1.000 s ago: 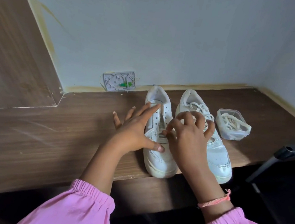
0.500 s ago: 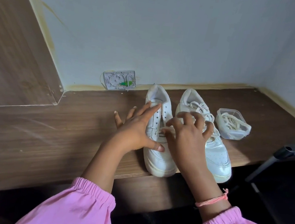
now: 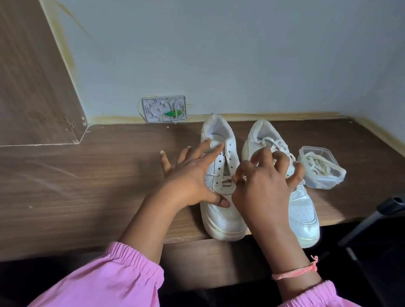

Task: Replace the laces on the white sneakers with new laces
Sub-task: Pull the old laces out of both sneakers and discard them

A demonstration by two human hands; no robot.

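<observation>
Wooden desk [image 3: 66, 188] by the wall carries two white sneakers [image 3: 220, 206] and, at right, one tub of laces [image 3: 320, 170]. Left hand [image 3: 191, 174] lies flat, fingers spread, on the left sneaker; right hand [image 3: 266, 185] pinches its lace [image 3: 226, 180].

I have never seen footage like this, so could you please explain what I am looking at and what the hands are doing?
There is no machine here. A person wears a camera on the head, looking down at their own hands. On the wooden desk stand two white sneakers and a clear tub of laces. The left hand rests open on the left sneaker to steady it. The right hand pinches a lace at that shoe's lower eyelets; the upper eyelets are bare. The right sneaker looks fully laced.
</observation>
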